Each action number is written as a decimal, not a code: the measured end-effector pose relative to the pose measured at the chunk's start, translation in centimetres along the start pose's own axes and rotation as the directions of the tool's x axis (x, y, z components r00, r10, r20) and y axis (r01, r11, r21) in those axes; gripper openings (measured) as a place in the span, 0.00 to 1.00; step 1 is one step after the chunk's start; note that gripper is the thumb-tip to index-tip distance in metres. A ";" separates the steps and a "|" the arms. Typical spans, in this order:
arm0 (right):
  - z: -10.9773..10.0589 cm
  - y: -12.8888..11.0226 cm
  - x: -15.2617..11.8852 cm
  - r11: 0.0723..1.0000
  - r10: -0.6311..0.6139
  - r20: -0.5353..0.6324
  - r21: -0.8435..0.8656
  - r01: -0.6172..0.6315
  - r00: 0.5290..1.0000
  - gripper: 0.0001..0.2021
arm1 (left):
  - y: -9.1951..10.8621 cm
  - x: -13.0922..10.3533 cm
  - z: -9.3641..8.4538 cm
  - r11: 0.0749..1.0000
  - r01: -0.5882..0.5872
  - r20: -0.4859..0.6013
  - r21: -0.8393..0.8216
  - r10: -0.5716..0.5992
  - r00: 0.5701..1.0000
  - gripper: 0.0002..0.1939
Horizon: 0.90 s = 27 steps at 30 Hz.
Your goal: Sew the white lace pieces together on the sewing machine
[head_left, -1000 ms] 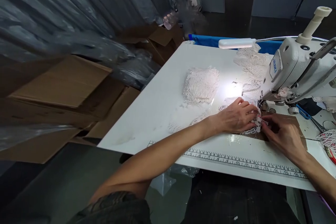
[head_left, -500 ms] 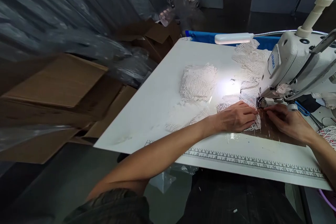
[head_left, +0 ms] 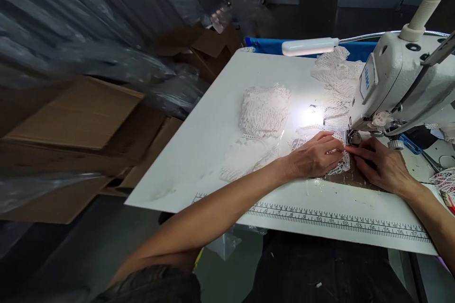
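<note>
At the sewing machine (head_left: 387, 75), my left hand (head_left: 316, 156) rests on a piece of white lace (head_left: 343, 165), its fingers curled and bunched on the fabric just left of the presser foot (head_left: 350, 137). My right hand (head_left: 382, 165) comes in from the other side, its index fingertip meeting the lace edge close to my left fingertips, the thumb tucked below. Both hands appear to pinch the lace, though my fingers partly cover the grip. More lace (head_left: 337, 75) lies gathered behind the foot.
A stack of lace pieces (head_left: 265, 111) sits on the white table (head_left: 199, 151), with looser lace in front of it. A lamp (head_left: 309, 47) hangs over the back edge. Blue-handled snips (head_left: 410, 143) lie right of the machine. Cardboard boxes (head_left: 74, 113) stand at the left.
My right hand has shifted left, closing in on my left hand at the lace edge. The whole view has moved slightly; the left hand stays on the lace.
</note>
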State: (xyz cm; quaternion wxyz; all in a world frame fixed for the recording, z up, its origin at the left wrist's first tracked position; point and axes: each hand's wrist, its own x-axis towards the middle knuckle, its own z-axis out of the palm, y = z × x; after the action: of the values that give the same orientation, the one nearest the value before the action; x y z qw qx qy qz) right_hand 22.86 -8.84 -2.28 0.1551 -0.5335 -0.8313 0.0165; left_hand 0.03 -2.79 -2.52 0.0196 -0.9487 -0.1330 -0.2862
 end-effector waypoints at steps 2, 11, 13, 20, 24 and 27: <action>0.0 -0.1 0.0 0.998 -0.004 0.013 -0.055 0.004 1.000 0.20 | -0.1 0.0 0.1 1.000 -0.012 -0.001 -0.003 0.012 1.000 0.13; -0.6 -0.5 0.2 0.991 0.066 -0.002 0.119 -0.065 0.998 0.18 | -0.5 -0.2 0.7 0.988 -0.003 -0.057 -0.154 -0.006 0.998 0.11; -1.0 -0.5 0.1 0.968 0.114 0.008 0.223 -0.113 0.993 0.18 | -0.5 -0.2 0.8 0.987 0.009 -0.036 -0.161 -0.015 0.999 0.11; -1.2 -1.2 -0.5 0.957 -0.059 -0.091 0.277 0.082 0.994 0.17 | -0.4 -0.3 0.8 0.990 0.021 0.001 -0.136 -0.021 1.000 0.12; -0.9 -1.4 -0.6 0.970 -0.152 -0.080 0.178 0.164 0.985 0.16 | -0.4 -0.4 0.7 0.991 -0.003 -0.016 -0.131 0.001 1.000 0.13; -0.8 -1.4 -0.6 0.976 -0.184 -0.075 0.104 0.191 0.980 0.15 | -0.4 -0.4 0.6 0.994 -0.007 -0.006 -0.113 0.006 1.000 0.12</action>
State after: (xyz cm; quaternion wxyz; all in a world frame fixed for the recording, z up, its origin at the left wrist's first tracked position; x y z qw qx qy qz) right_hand 22.09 -10.11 -1.37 0.2121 -0.4434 -0.8703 0.0306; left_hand -0.07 -2.42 -3.25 -0.0330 -0.9479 -0.1134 -0.2958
